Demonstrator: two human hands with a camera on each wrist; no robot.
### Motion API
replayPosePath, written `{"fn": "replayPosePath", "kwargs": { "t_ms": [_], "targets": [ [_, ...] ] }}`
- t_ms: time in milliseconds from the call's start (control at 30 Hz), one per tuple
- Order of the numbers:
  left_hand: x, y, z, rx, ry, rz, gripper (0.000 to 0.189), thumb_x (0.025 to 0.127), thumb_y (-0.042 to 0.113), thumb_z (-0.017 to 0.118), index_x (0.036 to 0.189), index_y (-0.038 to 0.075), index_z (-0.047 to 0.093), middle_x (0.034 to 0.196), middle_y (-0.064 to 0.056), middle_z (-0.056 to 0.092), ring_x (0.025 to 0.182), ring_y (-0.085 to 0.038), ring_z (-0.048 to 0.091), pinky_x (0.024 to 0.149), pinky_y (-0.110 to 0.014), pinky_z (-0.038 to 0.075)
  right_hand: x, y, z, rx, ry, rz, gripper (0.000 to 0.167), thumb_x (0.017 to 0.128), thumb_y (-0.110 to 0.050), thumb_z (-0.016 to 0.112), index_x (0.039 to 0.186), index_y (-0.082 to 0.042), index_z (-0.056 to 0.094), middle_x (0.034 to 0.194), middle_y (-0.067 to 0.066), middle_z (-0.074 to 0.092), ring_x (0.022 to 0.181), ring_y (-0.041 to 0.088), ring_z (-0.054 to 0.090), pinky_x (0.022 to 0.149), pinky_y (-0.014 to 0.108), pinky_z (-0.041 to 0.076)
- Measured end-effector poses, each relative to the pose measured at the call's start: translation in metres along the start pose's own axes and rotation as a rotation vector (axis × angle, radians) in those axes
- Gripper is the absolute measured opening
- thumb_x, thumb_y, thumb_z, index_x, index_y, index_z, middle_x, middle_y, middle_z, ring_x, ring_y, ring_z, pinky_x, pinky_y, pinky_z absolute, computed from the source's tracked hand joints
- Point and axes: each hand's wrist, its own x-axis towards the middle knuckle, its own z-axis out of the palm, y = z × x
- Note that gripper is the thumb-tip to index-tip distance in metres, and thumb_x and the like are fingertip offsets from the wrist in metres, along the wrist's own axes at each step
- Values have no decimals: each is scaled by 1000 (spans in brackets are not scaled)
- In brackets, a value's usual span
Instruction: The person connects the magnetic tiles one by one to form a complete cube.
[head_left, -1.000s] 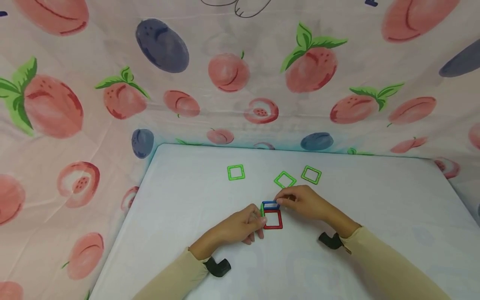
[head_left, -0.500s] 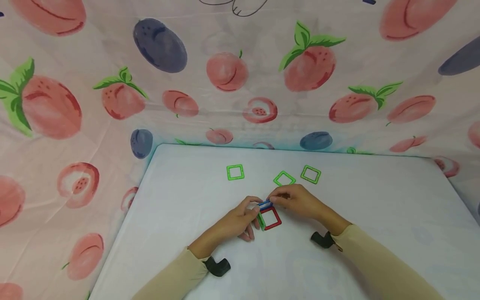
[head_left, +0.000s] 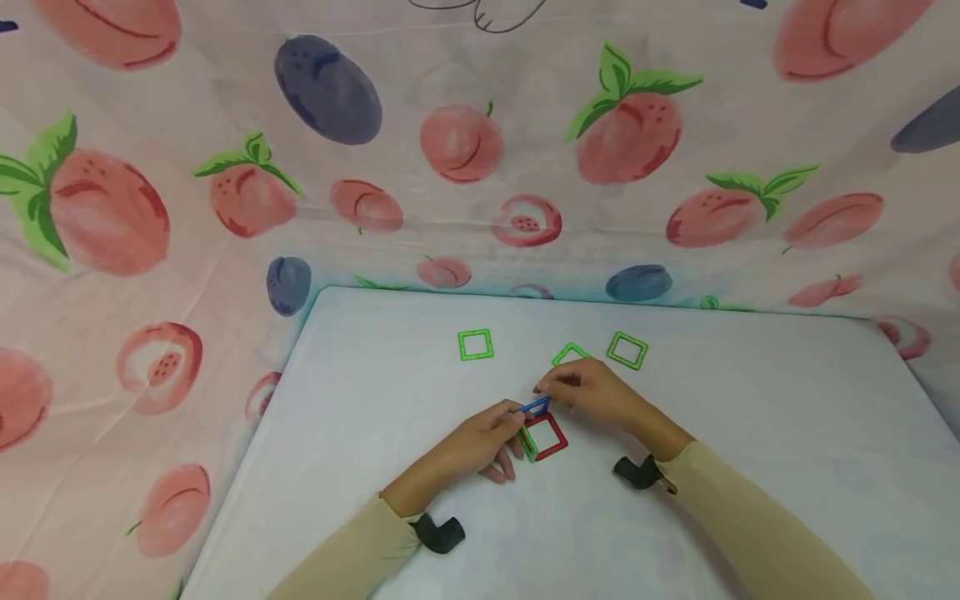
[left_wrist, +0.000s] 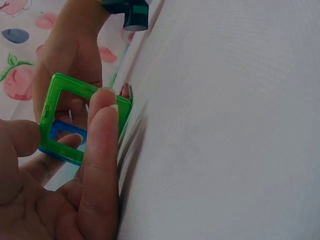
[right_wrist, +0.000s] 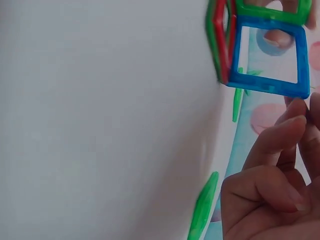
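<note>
A red square tile (head_left: 556,445) lies flat on the white table (head_left: 750,400). A green tile (head_left: 528,443) stands upright along its left edge, and a blue tile (head_left: 536,407) leans tilted over its far edge. My left hand (head_left: 517,425) pinches the green tile (left_wrist: 60,87), with its thumb against the blue tile (left_wrist: 60,150). My right hand (head_left: 546,387) hovers just above and behind the blue tile (right_wrist: 265,82). Its fingers (right_wrist: 270,180) are curled and nothing lies between them.
Three loose green tiles lie further back: one at the left (head_left: 476,344), one at the right (head_left: 627,350), and a middle one (head_left: 570,353) partly hidden by my right hand. A fruit-printed cloth (head_left: 450,142) walls the table at the back and left.
My right hand has let go of the blue tile and lifted back a little. The tile group has turned slightly, and the blue tile now leans tilted against my left hand.
</note>
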Motion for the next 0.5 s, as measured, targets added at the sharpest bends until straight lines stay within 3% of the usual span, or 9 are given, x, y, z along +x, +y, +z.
{"fn": "replayPosePath", "kwargs": {
  "t_ms": [233,500],
  "targets": [
    [0,-1,-1,-18,1,-18,32,109,46,44,131,27,58,96,-12,67,68,-22,72,58,-32,59,29,-8,-6,-18,6,9,29,98,-38,69,111,-13,79,102,6,75,82,24,61,69,31,54],
    [1,-1,0,-28,4,-17,35,108,50,44,129,26,59,96,-12,68,70,-23,72,59,-34,59,66,-19,-6,-223,-141,-107,27,101,-27,66,124,-17,74,107,2,75,86,16,63,77,30,53]
  ]
}}
